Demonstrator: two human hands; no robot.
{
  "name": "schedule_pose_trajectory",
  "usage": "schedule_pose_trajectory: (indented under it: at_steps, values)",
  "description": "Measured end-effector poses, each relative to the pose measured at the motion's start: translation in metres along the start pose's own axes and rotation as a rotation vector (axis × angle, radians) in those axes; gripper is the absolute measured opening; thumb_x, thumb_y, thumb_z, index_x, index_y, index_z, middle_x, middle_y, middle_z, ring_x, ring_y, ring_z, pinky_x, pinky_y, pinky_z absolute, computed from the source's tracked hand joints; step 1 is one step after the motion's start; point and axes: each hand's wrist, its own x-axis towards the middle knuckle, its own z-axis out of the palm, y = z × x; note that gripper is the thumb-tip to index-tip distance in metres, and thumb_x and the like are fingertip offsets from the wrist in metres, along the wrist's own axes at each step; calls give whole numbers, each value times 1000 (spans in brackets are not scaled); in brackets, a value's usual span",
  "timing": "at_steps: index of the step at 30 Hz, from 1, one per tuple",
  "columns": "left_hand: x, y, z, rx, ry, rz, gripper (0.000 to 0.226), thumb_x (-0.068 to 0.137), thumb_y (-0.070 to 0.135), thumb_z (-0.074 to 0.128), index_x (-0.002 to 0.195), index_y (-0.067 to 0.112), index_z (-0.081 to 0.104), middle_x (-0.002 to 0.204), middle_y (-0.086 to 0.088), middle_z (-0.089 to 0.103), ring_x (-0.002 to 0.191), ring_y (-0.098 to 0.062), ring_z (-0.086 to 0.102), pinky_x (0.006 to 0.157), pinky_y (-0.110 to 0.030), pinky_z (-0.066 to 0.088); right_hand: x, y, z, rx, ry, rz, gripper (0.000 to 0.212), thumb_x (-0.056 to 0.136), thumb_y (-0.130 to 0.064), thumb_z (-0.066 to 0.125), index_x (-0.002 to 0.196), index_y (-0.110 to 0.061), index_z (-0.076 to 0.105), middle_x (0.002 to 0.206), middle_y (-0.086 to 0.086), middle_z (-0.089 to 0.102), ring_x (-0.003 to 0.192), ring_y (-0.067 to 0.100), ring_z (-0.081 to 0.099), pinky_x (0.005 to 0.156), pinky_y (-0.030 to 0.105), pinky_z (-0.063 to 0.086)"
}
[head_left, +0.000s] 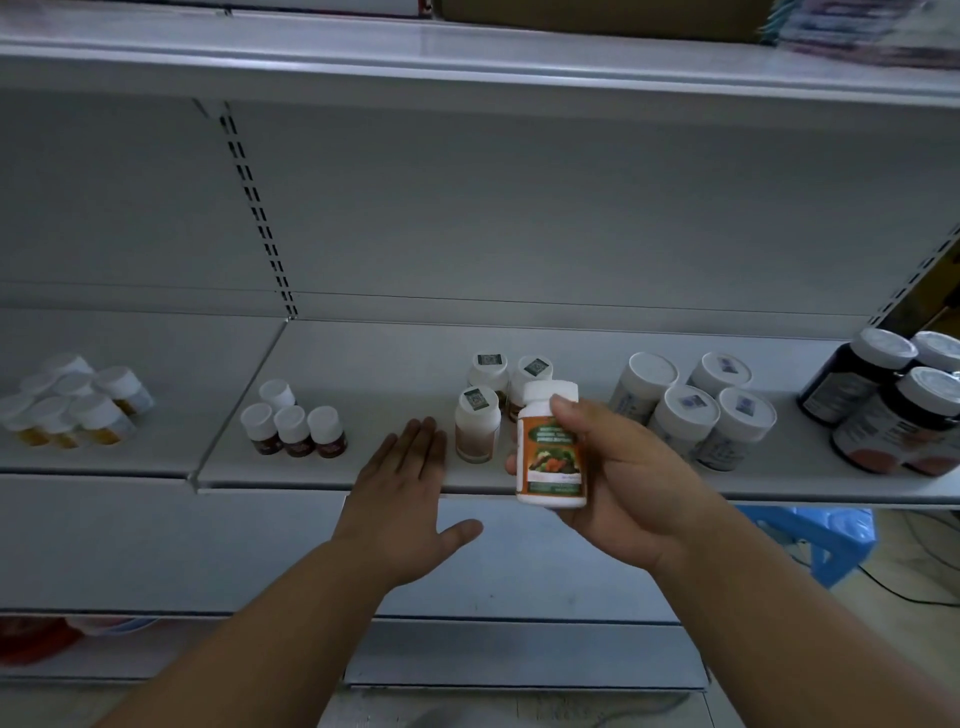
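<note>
My right hand (618, 478) grips a white bottle with an orange and green label (551, 457), held upright just in front of the shelf edge. My left hand (405, 504) is flat with straight fingers, fingertips over the front of the white shelf (363, 405), holding nothing. Right behind the held bottle, three similar white-capped bottles (480, 421) stand on the shelf, one in front and two behind.
On the same shelf stand several small brown bottles (296, 423), several wide white-lidded jars (696, 405), dark jars at the far right (893, 400) and yellow bottles at the far left (72, 400). A blue plastic stool (810, 535) sits below right. Another shelf runs overhead.
</note>
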Motion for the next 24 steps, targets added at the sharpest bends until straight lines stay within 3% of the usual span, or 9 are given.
schedule_pose_trajectory:
  at_steps: [5, 7, 9, 11, 13, 17, 18, 20, 24]
  values:
    - [-1, 0, 0, -10, 20, 7, 111, 75, 84, 11, 156, 12, -12, 165, -7, -17, 152, -21, -16, 119, -35, -14, 0, 12, -8, -997, 176, -666, 38, 81, -23, 76, 114, -30, 58, 109, -14, 67, 107, 12, 61, 91, 23, 49]
    - [-1, 1, -1, -14, 18, 6, 109, 79, 84, 16, 156, 12, -12, 165, -7, -17, 152, -21, -16, 118, -34, -15, 2, 17, -16, -1303, 188, -1058, 42, 78, -23, 78, 116, -21, 60, 119, -11, 62, 116, 11, 55, 99, 27, 42]
    - [-2, 1, -3, -11, 14, 4, 107, 84, 83, 22, 156, 12, -12, 165, -7, -17, 151, -21, -16, 120, -35, -14, 1, 23, -19, -1422, 140, -1308, 42, 80, -16, 78, 117, -9, 59, 126, 3, 60, 124, 19, 53, 105, 34, 40]
    - [-2, 1, -3, -11, 12, 0, 106, 86, 82, 25, 156, 12, -12, 165, -7, -17, 151, -21, -17, 121, -36, -13, -1, 26, -18, -1422, 126, -1363, 45, 80, -12, 78, 118, -7, 56, 128, 10, 59, 126, 25, 53, 105, 39, 42]
    - [-2, 1, -3, -8, 4, 2, 106, 85, 82, 24, 156, 12, -13, 164, -7, -18, 151, -21, -16, 119, -35, -14, -6, 25, -11, -1256, 169, -1167, 42, 80, -14, 78, 117, -9, 59, 120, 6, 65, 117, 22, 60, 98, 36, 48]
    - [-1, -1, 0, -14, 29, 13, 109, 80, 85, 14, 157, 11, -10, 165, -8, -14, 152, -22, -13, 122, -37, -10, -6, 5, 9, -227, 154, -37, 47, 71, -27, 74, 110, -3, 65, 91, 10, 73, 79, 23, 71, 69, 36, 59]
    - [-1, -1, 0, -14, 22, 12, 108, 82, 85, 18, 157, 12, -10, 165, -8, -14, 152, -22, -13, 122, -37, -9, -4, 2, 7, -50, 124, 141, 48, 69, -30, 74, 107, -2, 67, 90, 13, 72, 73, 24, 70, 63, 35, 59]
    - [-1, 0, 0, -15, 19, -1, 107, 85, 83, 24, 156, 12, -11, 165, -7, -15, 152, -22, -14, 121, -36, -11, 0, 0, 5, 110, 127, 256, 52, 66, -35, 77, 110, -6, 68, 95, 12, 68, 69, 23, 67, 58, 31, 58]
    - [-1, 1, -1, -5, 27, 8, 107, 83, 83, 19, 156, 12, -11, 165, -8, -17, 152, -22, -15, 119, -35, -15, 9, -6, -1, 194, 172, 230, 47, 72, -37, 74, 108, -8, 66, 97, 12, 64, 63, 23, 63, 48, 30, 57]
